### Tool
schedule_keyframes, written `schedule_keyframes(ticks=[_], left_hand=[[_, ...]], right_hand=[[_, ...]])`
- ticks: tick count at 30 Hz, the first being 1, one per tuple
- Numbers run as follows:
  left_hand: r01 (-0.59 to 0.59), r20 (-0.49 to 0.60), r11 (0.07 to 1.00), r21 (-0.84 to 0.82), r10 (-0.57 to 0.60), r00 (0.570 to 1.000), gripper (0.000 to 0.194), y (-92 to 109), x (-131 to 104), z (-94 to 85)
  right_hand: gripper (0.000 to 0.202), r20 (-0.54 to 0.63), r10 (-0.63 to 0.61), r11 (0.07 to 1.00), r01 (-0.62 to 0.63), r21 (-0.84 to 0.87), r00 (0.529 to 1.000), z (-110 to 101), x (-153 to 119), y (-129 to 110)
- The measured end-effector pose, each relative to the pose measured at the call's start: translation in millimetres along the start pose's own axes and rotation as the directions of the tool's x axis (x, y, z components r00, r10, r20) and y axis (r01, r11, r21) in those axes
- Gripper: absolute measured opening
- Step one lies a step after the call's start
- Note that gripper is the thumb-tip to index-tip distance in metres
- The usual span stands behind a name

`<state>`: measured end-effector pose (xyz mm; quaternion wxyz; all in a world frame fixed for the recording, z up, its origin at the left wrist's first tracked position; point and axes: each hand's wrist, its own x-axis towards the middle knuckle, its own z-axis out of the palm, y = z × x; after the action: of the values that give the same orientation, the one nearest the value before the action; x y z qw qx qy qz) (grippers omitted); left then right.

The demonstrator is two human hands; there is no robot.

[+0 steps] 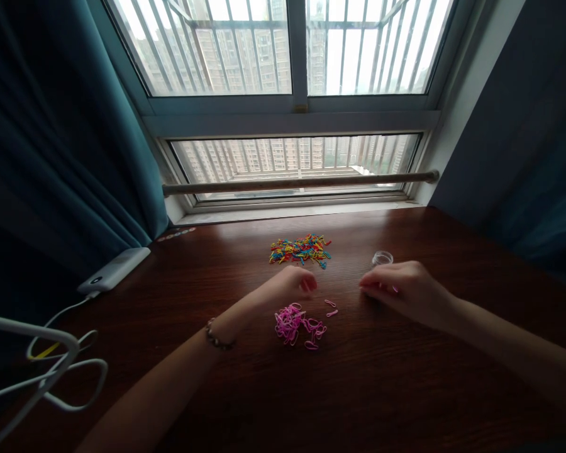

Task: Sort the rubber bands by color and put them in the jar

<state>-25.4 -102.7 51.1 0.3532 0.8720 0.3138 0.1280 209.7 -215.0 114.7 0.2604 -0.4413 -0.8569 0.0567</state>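
On the dark wooden table lies a loose pile of pink loop-shaped clips [290, 322], with two single pink clips [331, 308] apart on its right. My left hand [290, 283] hovers just above and behind this pile, fingers curled inward; what they hold, if anything, is hidden. Farther right, my right hand [400, 286] is closed in a pinch low over the table. Bits of pink show between its fingers, like the clips in the pile. A small clear round container [382, 258] stands just behind that hand, partly covered by it.
A pile of red, yellow, blue and green clips [300, 250] lies behind my left hand. At left sit a white power bank [114, 270] with its cable and a thick white tube [51, 336]. A window rail [302, 184] runs across the back.
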Motion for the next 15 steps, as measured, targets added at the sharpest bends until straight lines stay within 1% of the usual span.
schedule_keyframes(ticks=[2, 4, 6, 8, 11, 13, 15], left_hand=[[0.077, 0.02, 0.982, 0.172, -0.082, 0.996, 0.01, -17.4, -18.9, -7.6], [0.127, 0.062, 0.957, 0.261, -0.148, 0.987, 0.015, -32.0, -33.1, -11.9], [0.131, 0.104, 0.952, 0.276, -0.166, 0.981, 0.024, -41.3, -42.6, -15.8], [0.115, 0.186, 0.963, 0.244, -0.163, 0.969, 0.036, -44.7, -48.1, -20.7], [0.099, 0.314, 0.977, 0.189, -0.155, 0.937, 0.057, -41.7, -50.7, -27.3], [0.078, 0.332, 0.98, 0.184, -0.137, 0.933, 0.065, -38.0, -49.9, -28.4], [0.054, 0.318, 0.98, 0.194, -0.115, 0.941, 0.064, -35.1, -47.9, -26.1]], right_hand=[[0.015, 0.079, -0.02, 0.998, 0.015, 0.06, 0.997, 31.3, -1.0, -5.7], [0.015, 0.083, -0.015, 0.998, 0.01, 0.068, 0.996, 63.6, 2.1, -6.2], [0.014, 0.056, 0.0, 0.999, -0.002, 0.04, 0.998, 91.8, 6.7, -3.2], [0.014, 0.006, 0.017, 0.999, -0.017, 0.03, 1.0, 113.3, 9.5, 1.6], [0.014, -0.059, 0.003, 1.0, -0.002, 0.021, 0.998, 133.4, 6.3, 9.7], [0.014, -0.081, -0.037, 0.999, 0.037, -0.006, 0.996, 140.1, 0.9, 14.7], [0.013, -0.1, -0.067, 0.998, 0.065, -0.023, 0.993, 143.3, -4.0, 18.4]])
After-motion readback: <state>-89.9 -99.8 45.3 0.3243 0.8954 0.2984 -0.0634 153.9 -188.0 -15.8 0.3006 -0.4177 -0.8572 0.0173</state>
